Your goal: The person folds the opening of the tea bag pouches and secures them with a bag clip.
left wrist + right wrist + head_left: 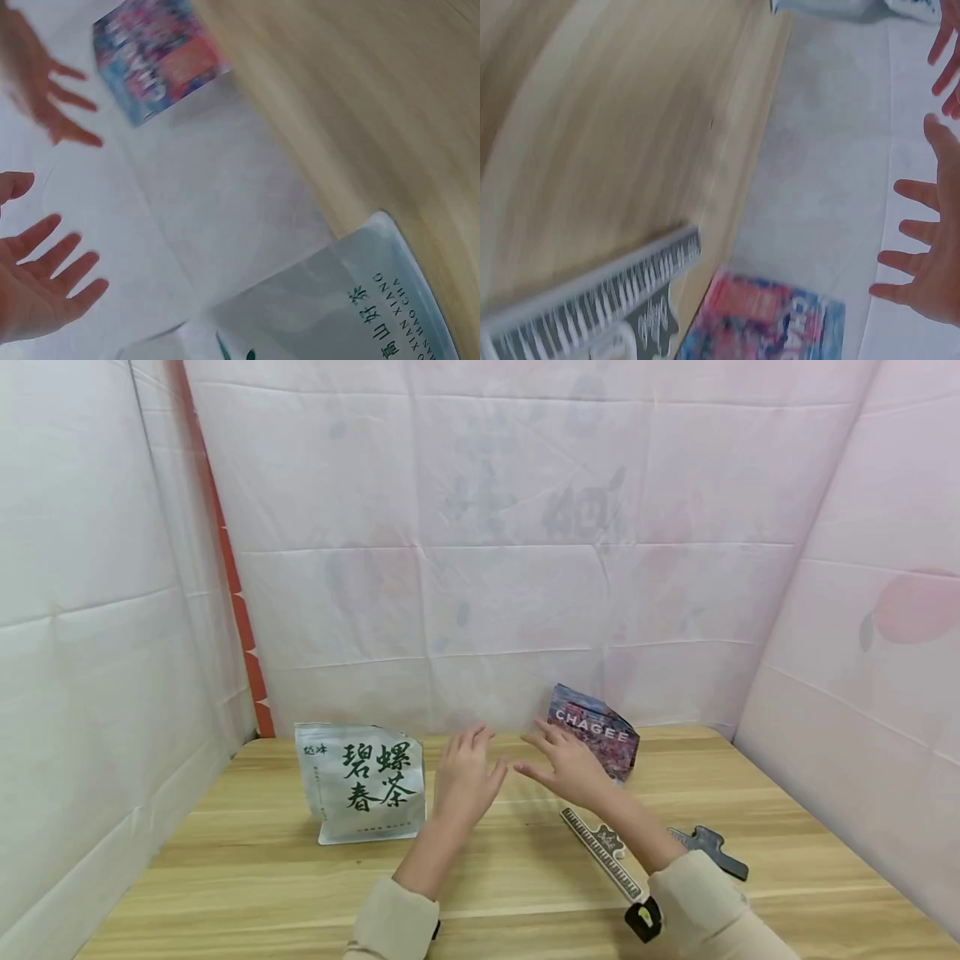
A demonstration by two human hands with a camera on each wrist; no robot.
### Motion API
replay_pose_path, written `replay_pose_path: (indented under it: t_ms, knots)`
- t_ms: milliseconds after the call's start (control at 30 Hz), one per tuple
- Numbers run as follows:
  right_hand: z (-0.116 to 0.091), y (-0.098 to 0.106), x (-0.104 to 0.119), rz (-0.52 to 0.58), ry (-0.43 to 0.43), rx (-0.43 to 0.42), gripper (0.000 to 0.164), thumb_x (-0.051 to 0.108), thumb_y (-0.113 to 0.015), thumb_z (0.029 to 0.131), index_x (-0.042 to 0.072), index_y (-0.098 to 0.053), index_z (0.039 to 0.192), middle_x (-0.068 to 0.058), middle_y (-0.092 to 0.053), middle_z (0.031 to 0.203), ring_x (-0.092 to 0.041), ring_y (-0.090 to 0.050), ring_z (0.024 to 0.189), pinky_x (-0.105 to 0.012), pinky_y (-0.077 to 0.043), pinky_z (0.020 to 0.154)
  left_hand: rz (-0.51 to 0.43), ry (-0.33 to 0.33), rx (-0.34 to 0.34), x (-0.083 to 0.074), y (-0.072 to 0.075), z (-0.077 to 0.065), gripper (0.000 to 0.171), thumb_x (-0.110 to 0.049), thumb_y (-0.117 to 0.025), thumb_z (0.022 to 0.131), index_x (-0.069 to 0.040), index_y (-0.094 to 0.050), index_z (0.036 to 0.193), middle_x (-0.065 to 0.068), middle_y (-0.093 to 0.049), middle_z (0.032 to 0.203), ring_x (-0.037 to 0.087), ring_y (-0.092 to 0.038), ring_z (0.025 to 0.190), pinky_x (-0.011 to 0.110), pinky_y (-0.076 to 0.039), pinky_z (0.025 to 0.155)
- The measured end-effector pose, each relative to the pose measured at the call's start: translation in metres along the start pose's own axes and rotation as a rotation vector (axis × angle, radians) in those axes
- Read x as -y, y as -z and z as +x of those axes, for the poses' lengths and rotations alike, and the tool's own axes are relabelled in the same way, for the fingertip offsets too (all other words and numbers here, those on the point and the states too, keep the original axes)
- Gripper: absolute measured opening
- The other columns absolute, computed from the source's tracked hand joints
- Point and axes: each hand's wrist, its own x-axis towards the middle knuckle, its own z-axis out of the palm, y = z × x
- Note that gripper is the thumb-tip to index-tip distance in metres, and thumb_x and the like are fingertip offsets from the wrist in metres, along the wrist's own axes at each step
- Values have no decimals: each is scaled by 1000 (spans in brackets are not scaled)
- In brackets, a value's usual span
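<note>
Fingers on the left hand [467, 777] and the right hand [567, 766] are extended, we note from the head view. Both hands are raised over the wooden table [495, 893], thumbs apart from one another. We find a white pouch [367, 789] with large dark green characters standing upright on the table, to the left of the left hand. A CHAGEE pouch [592, 727], multicoloured, sits farther back near the white curtain [495, 585]; along our line of sight the right hand overlaps its lower left part. We record a long clip [600, 853] with a striped bar lying beside the right forearm, and a dark clip [720, 852] on that forearm's other side. Beige sleeves [397, 918] end at both forearms.

From the left wrist, we see the left hand's fingers spread and the right hand's fingers also parted. The CHAGEE pouch is at the top; the white pouch is cut off by the lower edge.

From the right wrist, we observe the right hand's fingers and thumb splayed, apart from the CHAGEE pouch. The long clip appears at lower left, slightly blurred.
</note>
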Motion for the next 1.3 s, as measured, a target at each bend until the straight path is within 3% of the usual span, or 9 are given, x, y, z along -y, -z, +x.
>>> replay_pose_path:
  t_ms: [133, 367, 500, 633, 933, 1167, 1300]
  knots:
    - [4, -6, 20, 90, 37, -28, 49, 38, -61, 87, 5, -57, 123, -19, -44, 133, -41, -45, 115, -56, -40, 85, -54, 70, 47, 4, 19, -1, 29, -27, -67, 83, -8, -64, 105, 6, -62, 105, 24, -58, 97, 37, -47, 79]
    - [10, -27, 57, 252, 85, -64, 37, 27, -66, 85, 4, -61, 115, -14, -54, 122, -31, -55, 105, -44, -47, 80, -116, 144, 233, 14, 56, -3, 24, -25, -64, 87, -9, -64, 105, 4, -66, 101, 24, -62, 88, 34, -50, 67]
    - [14, -39, 77, 375, 68, -29, 32, 21, -66, 85, 3, -61, 111, -13, -58, 114, -28, -59, 96, -37, -51, 73, -198, 157, 334, 25, 74, -6, 25, -25, -62, 89, -8, -64, 106, 7, -65, 99, 25, -61, 88, 37, -50, 67]
    - [20, -53, 93, 518, 1, 18, 30, 16, -64, 87, 2, -60, 113, -14, -58, 113, -30, -60, 95, -33, -51, 71, -277, 216, 413, 40, 93, -10, 22, -23, -61, 89, -8, -63, 106, 7, -65, 97, 26, -60, 90, 40, -49, 70]
    - [30, -75, 114, 704, -102, -8, 29, 6, -65, 85, -4, -59, 112, -17, -60, 109, -31, -61, 89, -33, -51, 69, -344, 328, 488, 86, 135, -24, 18, -17, -60, 90, -5, -64, 103, 5, -63, 95, 25, -58, 91, 42, -48, 72]
    - [31, -86, 122, 740, -103, -81, 22, -1, -65, 82, -5, -61, 103, -17, -63, 99, -32, -63, 85, -31, -51, 70, -339, 382, 485, 121, 151, -40, 22, -21, -56, 92, -2, -62, 101, 8, -62, 95, 28, -57, 90, 44, -47, 73]
    - [33, -88, 125, 738, -96, -98, 19, -2, -65, 80, -5, -62, 99, -16, -64, 95, -33, -63, 84, -32, -51, 69, -316, 479, 484, 135, 157, -47, 25, -25, -55, 92, 0, -55, 93, 7, -57, 84, 23, -52, 77, 36, -43, 62]
